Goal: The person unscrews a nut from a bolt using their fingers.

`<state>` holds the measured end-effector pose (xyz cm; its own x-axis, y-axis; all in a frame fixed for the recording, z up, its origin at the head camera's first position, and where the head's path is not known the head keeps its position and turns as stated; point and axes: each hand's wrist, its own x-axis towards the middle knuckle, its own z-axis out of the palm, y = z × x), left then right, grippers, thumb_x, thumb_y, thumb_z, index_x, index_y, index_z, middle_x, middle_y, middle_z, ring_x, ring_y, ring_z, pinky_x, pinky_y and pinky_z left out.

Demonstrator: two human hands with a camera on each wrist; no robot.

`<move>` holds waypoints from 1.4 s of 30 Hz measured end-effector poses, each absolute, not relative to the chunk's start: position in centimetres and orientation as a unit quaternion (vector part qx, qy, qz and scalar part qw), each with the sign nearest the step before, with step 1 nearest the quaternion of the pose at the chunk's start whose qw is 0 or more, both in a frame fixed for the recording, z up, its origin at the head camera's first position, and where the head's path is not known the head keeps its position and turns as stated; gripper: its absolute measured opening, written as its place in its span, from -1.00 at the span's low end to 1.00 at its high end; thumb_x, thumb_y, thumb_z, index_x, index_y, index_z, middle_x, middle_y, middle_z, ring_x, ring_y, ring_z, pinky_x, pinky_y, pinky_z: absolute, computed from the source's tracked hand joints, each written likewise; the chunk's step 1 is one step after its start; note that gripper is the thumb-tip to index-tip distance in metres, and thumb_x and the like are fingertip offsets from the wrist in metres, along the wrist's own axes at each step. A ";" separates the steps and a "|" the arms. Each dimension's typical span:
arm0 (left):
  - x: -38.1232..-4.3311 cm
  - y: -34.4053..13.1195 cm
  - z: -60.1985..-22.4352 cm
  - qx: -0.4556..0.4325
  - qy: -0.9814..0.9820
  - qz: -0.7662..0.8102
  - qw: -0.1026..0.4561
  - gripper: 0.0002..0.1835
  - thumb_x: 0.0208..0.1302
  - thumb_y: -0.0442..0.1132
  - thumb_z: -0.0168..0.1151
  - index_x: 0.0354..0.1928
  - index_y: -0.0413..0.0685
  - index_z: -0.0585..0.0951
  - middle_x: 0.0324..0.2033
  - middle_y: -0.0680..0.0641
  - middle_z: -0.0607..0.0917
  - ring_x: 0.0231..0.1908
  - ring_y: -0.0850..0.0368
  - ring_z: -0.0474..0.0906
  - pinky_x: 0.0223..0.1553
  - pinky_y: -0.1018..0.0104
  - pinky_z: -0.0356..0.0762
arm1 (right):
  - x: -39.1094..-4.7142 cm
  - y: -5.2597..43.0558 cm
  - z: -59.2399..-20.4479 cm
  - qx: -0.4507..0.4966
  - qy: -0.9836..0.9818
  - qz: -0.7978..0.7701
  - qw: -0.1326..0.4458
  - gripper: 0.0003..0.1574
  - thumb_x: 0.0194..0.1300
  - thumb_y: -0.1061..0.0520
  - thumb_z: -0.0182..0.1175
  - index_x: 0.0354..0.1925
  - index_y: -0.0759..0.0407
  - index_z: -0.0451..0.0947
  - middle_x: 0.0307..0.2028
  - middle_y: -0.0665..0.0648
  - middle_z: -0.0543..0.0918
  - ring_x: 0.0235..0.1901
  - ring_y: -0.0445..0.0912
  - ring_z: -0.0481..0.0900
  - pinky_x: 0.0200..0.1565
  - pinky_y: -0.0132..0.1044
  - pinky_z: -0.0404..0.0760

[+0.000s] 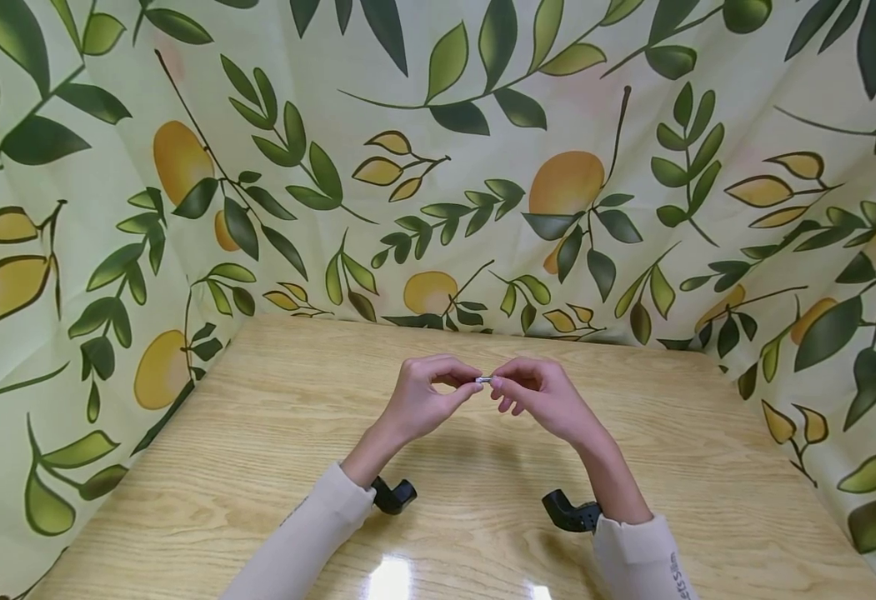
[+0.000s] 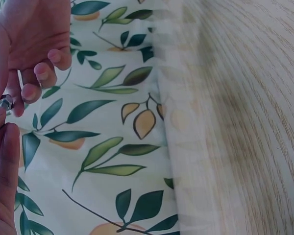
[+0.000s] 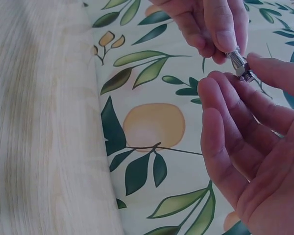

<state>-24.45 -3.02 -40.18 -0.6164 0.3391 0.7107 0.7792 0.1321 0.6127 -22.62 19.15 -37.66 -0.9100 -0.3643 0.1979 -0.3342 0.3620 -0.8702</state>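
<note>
A small silver threaded bolt [image 3: 236, 58] is held level between both hands above the table. In the right wrist view, a hex nut [image 3: 244, 72] sits on its shaft near one end. My left hand [image 1: 428, 398] pinches the opposite end between thumb and fingertips, which cover that end. My right hand [image 1: 550, 400] has its thumb and index finger at the nut, pinching it from both sides, while its other fingers curve loosely below. Only a bit of the metal [image 2: 6, 102] shows between the hands in the left wrist view.
Under the hands lies a light wood-grain table [image 1: 317, 400]. Cloth [image 1: 483, 250] printed with leaves and fruit hangs along its back and sides. Black curved mounts [image 1: 574, 512] are worn at both wrists, by the sleeve cuffs.
</note>
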 end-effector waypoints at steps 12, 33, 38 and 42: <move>-24.4 -3.0 -40.2 -0.386 -0.724 -0.531 0.210 -0.92 0.22 -0.37 0.50 -0.24 -0.17 0.80 -0.34 -0.08 0.84 -0.34 0.20 0.79 -0.24 0.42 0.78 | -22.5 19.2 -37.7 -0.217 0.825 -0.522 0.010 -0.70 0.50 0.14 0.23 0.02 0.35 0.64 -0.26 0.33 0.74 -0.42 -0.09 0.72 -0.32 -0.20 0.78; -24.4 -3.0 -40.3 -0.384 -0.729 -0.530 0.202 -0.91 0.22 -0.38 0.49 -0.23 -0.17 0.80 -0.34 -0.08 0.84 -0.34 0.19 0.79 -0.24 0.42 0.78 | -22.4 19.2 -37.8 -0.220 0.816 -0.535 0.014 -0.71 0.44 0.20 0.28 0.04 0.36 0.61 -0.24 0.33 0.74 -0.39 -0.01 0.73 -0.31 -0.21 0.78; -24.4 -3.0 -40.3 -0.383 -0.729 -0.528 0.208 -0.91 0.22 -0.37 0.50 -0.24 -0.17 0.80 -0.34 -0.08 0.84 -0.35 0.20 0.79 -0.25 0.42 0.78 | -22.5 19.2 -37.8 -0.214 0.820 -0.530 0.010 -0.67 0.47 0.16 0.26 0.07 0.37 0.61 -0.24 0.31 0.74 -0.40 -0.09 0.72 -0.33 -0.23 0.77; -24.4 -3.0 -40.2 -0.383 -0.728 -0.529 0.209 -0.91 0.22 -0.37 0.50 -0.24 -0.17 0.80 -0.34 -0.08 0.84 -0.35 0.19 0.80 -0.25 0.43 0.78 | -22.5 19.2 -37.7 -0.219 0.819 -0.530 0.010 -0.71 0.50 0.17 0.22 0.00 0.40 0.63 -0.22 0.33 0.74 -0.39 -0.05 0.73 -0.33 -0.25 0.77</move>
